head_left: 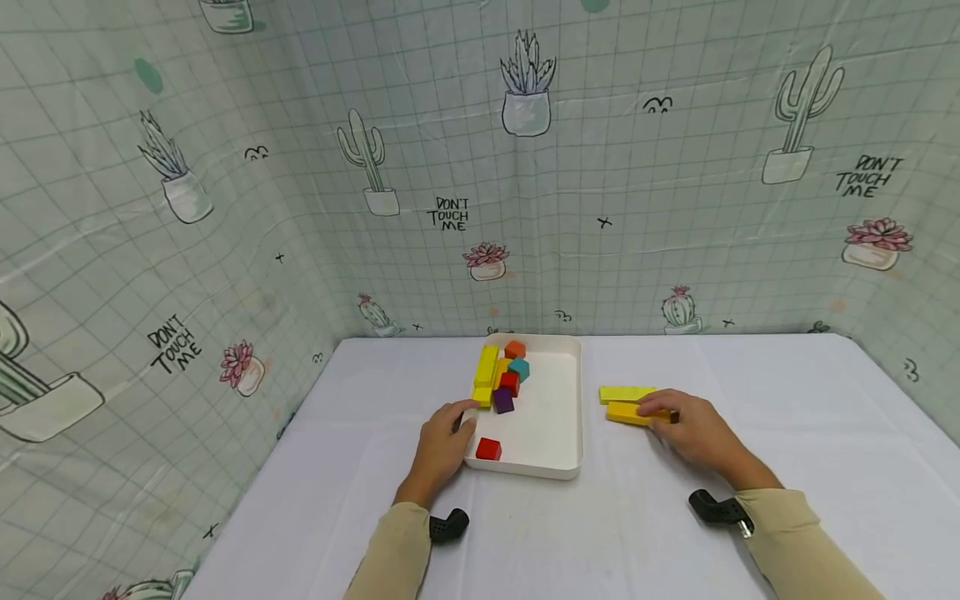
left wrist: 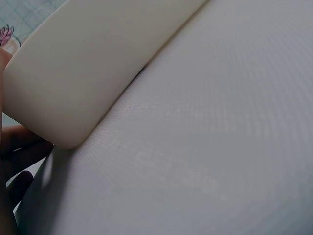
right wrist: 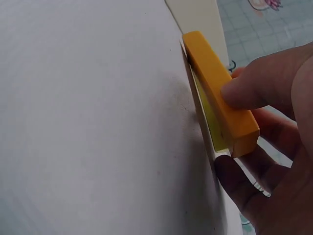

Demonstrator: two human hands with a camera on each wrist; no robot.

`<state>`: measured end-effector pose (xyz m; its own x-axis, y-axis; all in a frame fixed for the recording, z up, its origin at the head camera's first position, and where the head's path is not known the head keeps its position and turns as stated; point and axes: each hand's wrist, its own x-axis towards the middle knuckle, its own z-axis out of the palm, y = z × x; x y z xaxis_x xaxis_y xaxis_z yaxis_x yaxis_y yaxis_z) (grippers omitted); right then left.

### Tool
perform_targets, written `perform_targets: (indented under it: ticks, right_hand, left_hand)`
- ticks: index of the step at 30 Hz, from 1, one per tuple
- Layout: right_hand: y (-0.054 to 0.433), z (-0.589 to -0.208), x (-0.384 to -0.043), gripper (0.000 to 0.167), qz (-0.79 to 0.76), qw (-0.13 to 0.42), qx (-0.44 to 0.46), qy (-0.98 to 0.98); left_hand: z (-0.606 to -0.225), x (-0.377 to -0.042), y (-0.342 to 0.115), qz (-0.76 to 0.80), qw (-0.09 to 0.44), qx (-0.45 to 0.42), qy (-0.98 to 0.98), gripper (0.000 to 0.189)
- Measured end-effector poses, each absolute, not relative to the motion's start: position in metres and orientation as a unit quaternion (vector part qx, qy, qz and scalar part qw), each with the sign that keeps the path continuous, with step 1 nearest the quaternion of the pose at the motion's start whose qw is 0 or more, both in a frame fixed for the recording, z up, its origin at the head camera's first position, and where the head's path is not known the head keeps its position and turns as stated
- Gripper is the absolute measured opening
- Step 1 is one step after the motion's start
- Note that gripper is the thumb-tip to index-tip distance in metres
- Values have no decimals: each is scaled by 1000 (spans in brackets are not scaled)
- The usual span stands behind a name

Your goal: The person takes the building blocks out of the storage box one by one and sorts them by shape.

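Note:
A white tray (head_left: 544, 408) stands on the table, my left hand (head_left: 442, 446) at its left rim, fingers curled about the edge. In the left wrist view the tray's outer wall (left wrist: 93, 68) hides part of that hand. My right hand (head_left: 693, 429), right of the tray, pinches an orange-yellow rectangular block (head_left: 626, 413) between thumb and fingers. A yellow-green block (head_left: 626, 393) lies just beyond it. The right wrist view shows the thumb pressed on the orange-yellow block (right wrist: 215, 81), with the yellow-green block (right wrist: 210, 120) partly hidden behind it.
Along the tray's left side are yellow blocks (head_left: 486, 367), an orange block (head_left: 515, 349), a teal block (head_left: 519, 368), a red block (head_left: 510, 383) and a purple block (head_left: 503, 401). Another red block (head_left: 488, 449) sits in its near left corner. A patterned cloth (head_left: 585, 183) hangs behind.

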<state>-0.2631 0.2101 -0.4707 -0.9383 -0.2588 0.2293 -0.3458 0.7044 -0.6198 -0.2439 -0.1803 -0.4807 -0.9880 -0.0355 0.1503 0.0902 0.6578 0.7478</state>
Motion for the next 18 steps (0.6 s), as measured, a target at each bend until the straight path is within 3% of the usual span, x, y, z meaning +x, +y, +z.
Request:
perform_targets:
  ticks: [18]
  right_hand:
    - [212, -470, -262, 28, 363, 65, 100, -924]
  left_hand:
    - [-481, -244, -180, -412, 84, -15, -907, 33]
